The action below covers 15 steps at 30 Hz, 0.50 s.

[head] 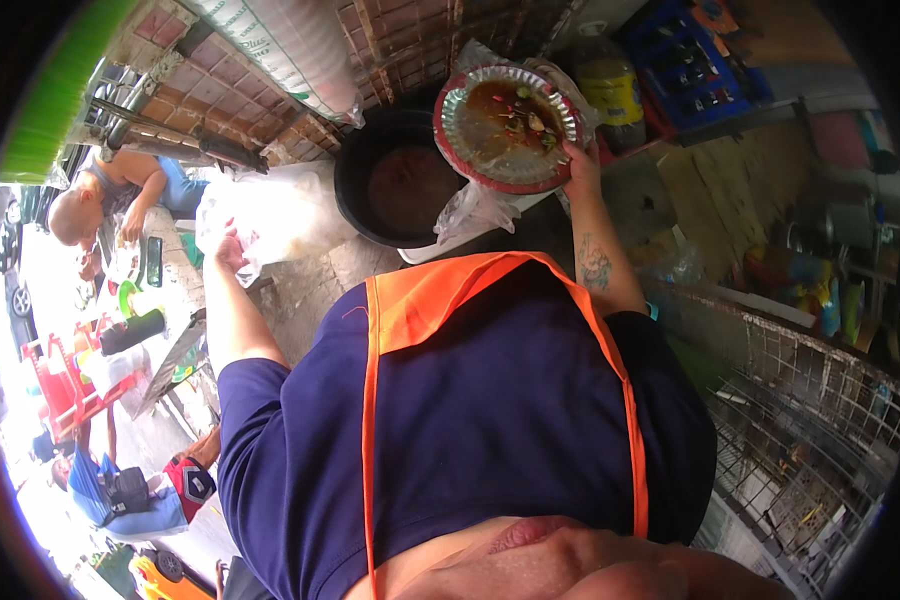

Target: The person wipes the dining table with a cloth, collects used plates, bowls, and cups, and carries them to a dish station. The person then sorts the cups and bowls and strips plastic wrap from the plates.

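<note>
My right hand [583, 169] grips the edge of a red-rimmed plate [459, 161] lined with clear plastic. Brown liquid and bits of food scraps [529, 120] lie on it, and a crumpled part of the plastic [480, 214] hangs from its near side. The plate is partly over a black basin [352, 180] that holds murky liquid. At the left, my left hand [231, 251] has its fingers around part of a thin translucent plastic bag [292, 210], which is washed out by glare.
A bottle with a yellow label [609, 94] and a blue bottle crate [690, 75] stand beyond the plate. A long pack in printed plastic [285, 52] hangs by the tiled wall. One person [120, 187] sits at the left; another [135, 495] is farther off. A wire rack [817, 420] is at the right.
</note>
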Tool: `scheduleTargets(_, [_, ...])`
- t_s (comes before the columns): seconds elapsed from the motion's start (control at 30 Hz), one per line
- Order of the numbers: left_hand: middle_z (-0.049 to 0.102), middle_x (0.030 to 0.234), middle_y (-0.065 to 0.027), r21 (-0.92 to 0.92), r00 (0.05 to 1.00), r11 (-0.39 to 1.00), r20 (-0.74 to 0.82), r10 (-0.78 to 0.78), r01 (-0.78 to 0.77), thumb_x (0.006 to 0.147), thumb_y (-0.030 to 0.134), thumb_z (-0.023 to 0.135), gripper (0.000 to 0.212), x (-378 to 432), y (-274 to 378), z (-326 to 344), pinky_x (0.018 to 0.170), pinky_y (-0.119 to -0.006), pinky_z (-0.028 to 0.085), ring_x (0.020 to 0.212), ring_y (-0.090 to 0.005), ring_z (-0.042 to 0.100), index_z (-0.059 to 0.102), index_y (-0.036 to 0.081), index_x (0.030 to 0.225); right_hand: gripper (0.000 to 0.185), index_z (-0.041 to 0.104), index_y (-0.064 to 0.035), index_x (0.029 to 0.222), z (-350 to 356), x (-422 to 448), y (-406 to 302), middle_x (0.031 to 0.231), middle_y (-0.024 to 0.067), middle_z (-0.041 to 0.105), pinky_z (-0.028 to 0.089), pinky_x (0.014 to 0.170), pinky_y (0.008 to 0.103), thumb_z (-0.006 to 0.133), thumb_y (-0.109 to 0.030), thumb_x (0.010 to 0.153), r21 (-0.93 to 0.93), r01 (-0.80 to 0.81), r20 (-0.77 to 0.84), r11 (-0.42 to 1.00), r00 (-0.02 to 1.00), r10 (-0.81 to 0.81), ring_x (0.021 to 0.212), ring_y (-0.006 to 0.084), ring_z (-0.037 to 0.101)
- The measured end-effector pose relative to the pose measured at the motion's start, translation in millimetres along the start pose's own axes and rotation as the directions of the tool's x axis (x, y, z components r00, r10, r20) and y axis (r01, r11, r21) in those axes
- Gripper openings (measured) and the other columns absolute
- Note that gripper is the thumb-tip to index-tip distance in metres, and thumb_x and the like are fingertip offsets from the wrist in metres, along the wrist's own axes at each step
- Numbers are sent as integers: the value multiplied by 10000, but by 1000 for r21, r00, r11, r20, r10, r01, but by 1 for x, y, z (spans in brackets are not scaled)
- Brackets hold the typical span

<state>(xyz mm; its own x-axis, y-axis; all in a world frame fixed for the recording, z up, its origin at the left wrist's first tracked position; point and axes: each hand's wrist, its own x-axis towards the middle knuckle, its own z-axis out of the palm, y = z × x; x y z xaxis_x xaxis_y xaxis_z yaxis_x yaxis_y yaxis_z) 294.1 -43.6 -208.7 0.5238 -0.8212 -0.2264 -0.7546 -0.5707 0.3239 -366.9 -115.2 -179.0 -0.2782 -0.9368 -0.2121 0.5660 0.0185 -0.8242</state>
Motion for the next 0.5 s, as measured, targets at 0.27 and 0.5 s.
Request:
scheduleTargets(0.27, [595,845,-86,142,974,986,-221,-49,82,755,270,493,330,-22,-57,-20,659,-347,441,719,-231,553,570,49,988,474,449,-47,1149,17,26,-12,1077,88,523,431,785,365,564,5,692,38,-62,201,997,978,53,959,227,523])
scheduleTargets(0.5, [563,988,-163,689,885,724,-366,289,48,774,127,430,235,-59,47,-41,749,-354,464,863,-303,566,621,107,911,446,454,-51,1124,-8,48,-6,1046,76,530,426,793,344,562,15,696,-17,-63,190,998,980,65,943,207,520])
